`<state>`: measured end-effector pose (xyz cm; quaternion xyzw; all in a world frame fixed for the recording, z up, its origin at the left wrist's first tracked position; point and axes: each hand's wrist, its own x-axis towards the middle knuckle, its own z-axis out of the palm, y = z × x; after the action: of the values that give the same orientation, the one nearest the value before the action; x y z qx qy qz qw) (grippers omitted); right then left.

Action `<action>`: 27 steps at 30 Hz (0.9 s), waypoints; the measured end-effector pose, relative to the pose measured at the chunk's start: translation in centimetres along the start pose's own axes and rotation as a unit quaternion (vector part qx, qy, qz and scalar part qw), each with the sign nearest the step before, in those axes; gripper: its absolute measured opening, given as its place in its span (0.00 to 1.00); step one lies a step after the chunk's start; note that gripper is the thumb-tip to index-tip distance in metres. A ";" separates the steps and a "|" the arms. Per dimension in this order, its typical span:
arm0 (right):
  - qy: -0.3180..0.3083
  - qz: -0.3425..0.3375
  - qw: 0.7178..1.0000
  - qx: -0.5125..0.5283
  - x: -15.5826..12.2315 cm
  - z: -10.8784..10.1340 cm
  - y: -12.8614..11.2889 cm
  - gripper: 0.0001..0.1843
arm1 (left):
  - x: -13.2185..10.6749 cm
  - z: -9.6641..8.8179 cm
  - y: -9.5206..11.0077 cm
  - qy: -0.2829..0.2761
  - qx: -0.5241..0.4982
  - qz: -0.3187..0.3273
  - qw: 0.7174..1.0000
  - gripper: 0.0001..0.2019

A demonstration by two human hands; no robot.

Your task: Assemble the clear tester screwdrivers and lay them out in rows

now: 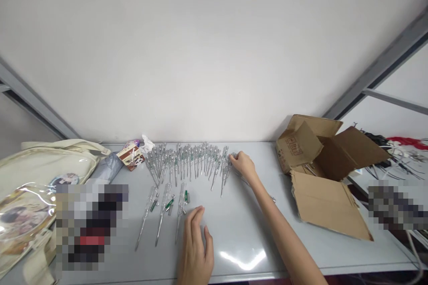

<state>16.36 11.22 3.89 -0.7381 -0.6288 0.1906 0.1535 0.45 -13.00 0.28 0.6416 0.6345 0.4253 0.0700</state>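
Many tester screwdrivers (189, 160) lie fanned on the tabletop (240, 227), three others (163, 209) lie apart; the left hand (195, 245) is open, the right hand's (243, 164) grip unclear.

A small assembly workroom, it seems — a white workbench (227, 227) against a wall (214, 53), rows of test screwdrivers (187, 164), an open cardboard carton (329, 200) at right — tangled cables (394, 156) beyond
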 end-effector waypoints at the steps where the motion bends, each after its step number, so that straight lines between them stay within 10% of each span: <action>1: -0.006 0.000 1.000 0.011 0.3 0.1 0.0 0.12 | 0.1 0.0 0.0 -0.001 0.000 0.004 1.000 0.20; 12: -0.005 -0.122 0.969 0.213 -2.3 -5.7 1.2 0.18 | 1.5 -1.2 1.3 -0.003 -0.044 -0.025 0.999 0.18; 18: -0.248 -0.227 0.873 0.352 -12.4 -7.8 -1.4 0.18 | 5.4 -1.4 5.1 -0.133 -0.131 -0.063 0.980 0.20; 24: -0.142 -0.236 0.927 0.255 -13.6 -7.8 2.9 0.17 | 6.7 -2.1 5.6 -0.151 -0.123 -0.033 0.980 0.15; 27: 0.040 -0.159 0.981 0.105 -11.0 -5.6 8.0 0.21 | 7.4 -3.3 4.1 -0.145 -0.064 -0.012 0.987 0.10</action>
<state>24.46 -0.90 6.02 -0.6157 -0.7077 0.1990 0.2836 0.20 -8.78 8.36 0.6831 0.5968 0.3666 0.2068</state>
